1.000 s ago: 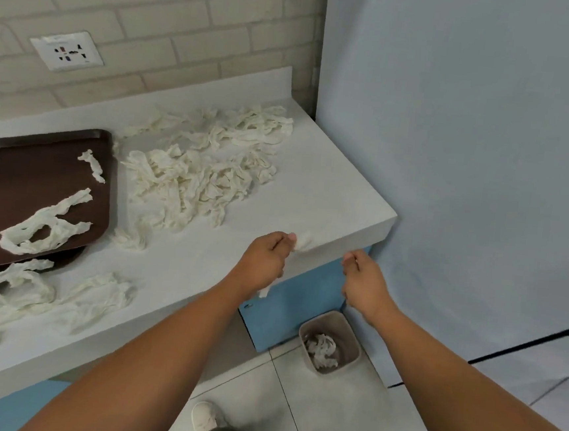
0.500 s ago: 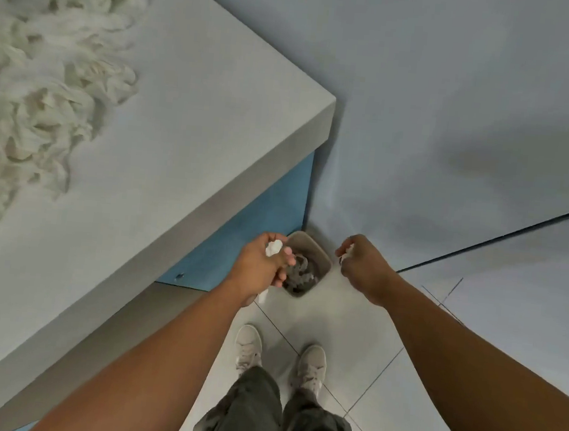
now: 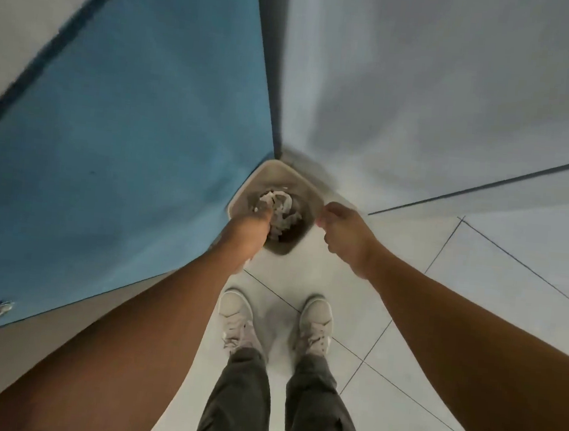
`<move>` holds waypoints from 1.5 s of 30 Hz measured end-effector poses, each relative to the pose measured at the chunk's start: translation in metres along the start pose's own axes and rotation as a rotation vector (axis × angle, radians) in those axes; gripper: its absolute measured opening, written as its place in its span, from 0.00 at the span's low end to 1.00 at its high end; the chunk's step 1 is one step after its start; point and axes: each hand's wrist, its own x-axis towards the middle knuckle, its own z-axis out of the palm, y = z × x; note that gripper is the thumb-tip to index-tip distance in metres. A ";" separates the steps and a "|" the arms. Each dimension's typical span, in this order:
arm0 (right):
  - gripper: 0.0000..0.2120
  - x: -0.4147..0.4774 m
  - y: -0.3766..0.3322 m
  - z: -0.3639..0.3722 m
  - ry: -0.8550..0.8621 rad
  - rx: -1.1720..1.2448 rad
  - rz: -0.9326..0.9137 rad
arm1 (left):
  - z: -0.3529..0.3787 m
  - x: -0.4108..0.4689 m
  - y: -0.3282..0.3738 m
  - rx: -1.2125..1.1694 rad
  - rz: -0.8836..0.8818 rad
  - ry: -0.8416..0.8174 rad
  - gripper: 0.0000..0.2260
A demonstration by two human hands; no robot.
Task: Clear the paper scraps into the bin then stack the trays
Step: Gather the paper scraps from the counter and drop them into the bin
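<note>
1. Head view looks straight down at the bin (image 3: pixel 308 186), which stands on the floor (image 3: pixel 305 279) in the corner beside a blue panel (image 3: pixel 128 133), with paper scraps (image 3: pixel 279 203) lying inside.
2. Of the hands, the left hand (image 3: pixel 249 233), blurred, reaches over the bin's near-left rim, fingers pointing inward; whether it holds anything cannot be told.
3. The right hand (image 3: pixel 343 234) hovers just beside the right rim, fingers curled under; any contents are hidden.

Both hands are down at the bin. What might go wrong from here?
The right hand hangs outside the rim of the bin, over the floor, so anything it drops there may miss. The left hand is blurred over the opening; paper scraps heaped inside may get knocked out.
</note>
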 end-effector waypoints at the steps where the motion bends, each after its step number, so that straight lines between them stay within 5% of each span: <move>1: 0.16 0.010 0.008 0.001 0.017 0.013 0.007 | 0.008 0.012 -0.002 0.008 -0.006 0.015 0.36; 4: 0.22 0.038 0.033 0.003 0.077 -0.062 0.001 | 0.030 0.038 0.003 -0.003 0.033 0.020 0.20; 9: 0.26 0.074 0.063 -0.002 0.177 -0.169 -0.018 | 0.058 0.088 0.008 0.042 0.139 0.042 0.26; 13: 0.25 0.096 0.081 -0.006 0.191 -0.170 0.030 | 0.076 0.117 0.017 0.024 0.106 -0.098 0.13; 19: 0.13 0.100 0.092 -0.007 0.106 0.162 0.177 | 0.087 0.149 0.014 0.012 0.095 -0.226 0.24; 25: 0.17 0.099 0.076 0.012 0.096 -0.063 0.122 | 0.049 0.126 0.016 0.027 0.176 -0.091 0.09; 29: 0.14 0.112 0.059 0.033 0.056 -0.018 0.077 | 0.025 0.119 0.003 0.053 0.207 -0.121 0.18; 36: 0.21 0.140 0.040 0.067 -0.017 -0.366 -0.050 | 0.001 0.122 -0.021 -0.008 0.288 -0.045 0.12; 45: 0.28 0.060 0.023 0.051 0.097 -0.417 -0.038 | -0.014 0.040 -0.011 0.227 0.424 0.032 0.16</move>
